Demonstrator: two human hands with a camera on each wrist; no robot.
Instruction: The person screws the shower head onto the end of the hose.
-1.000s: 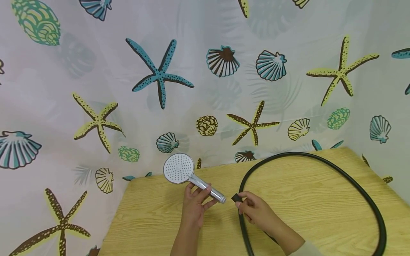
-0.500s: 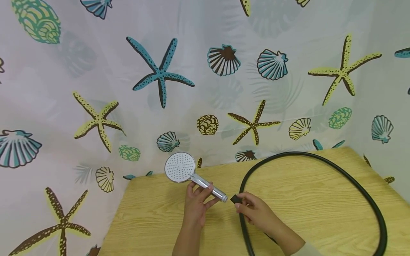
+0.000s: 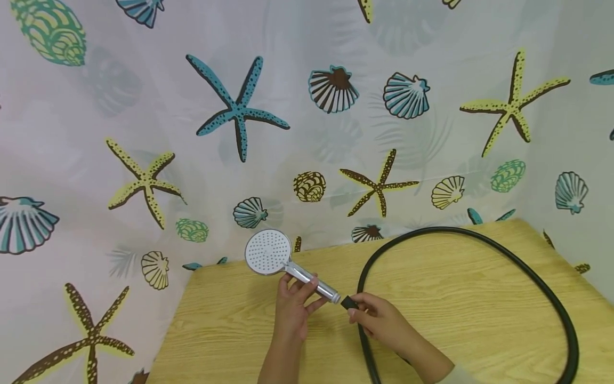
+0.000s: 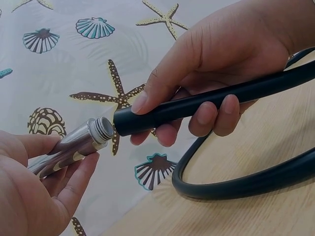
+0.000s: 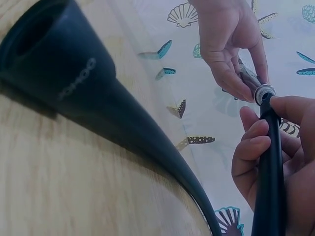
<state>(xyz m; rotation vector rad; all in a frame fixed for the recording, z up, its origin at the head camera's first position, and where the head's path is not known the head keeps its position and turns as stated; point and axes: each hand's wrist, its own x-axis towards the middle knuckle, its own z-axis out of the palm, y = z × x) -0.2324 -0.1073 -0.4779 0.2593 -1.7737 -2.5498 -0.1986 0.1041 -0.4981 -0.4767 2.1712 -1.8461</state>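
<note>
Pinching the hand shower (image 3: 269, 253) by its chrome handle (image 3: 301, 274) in the left grip (image 3: 291, 309) and, just right of it, the black hose (image 4: 268, 84) in the right grip (image 3: 382, 319), seemingly to leave the threaded tip (image 4: 103, 129) bare and facing the hose's end (image 4: 131, 122).

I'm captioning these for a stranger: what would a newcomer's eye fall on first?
Probably the backdrop behind the table, boldly printed with starfish and shells. Next, likely the chrome shower head with its round white face, in the left grip. Then the black hose, looping across the table's right side, its end in the right grip, close to the shower head's threaded tip.
</note>
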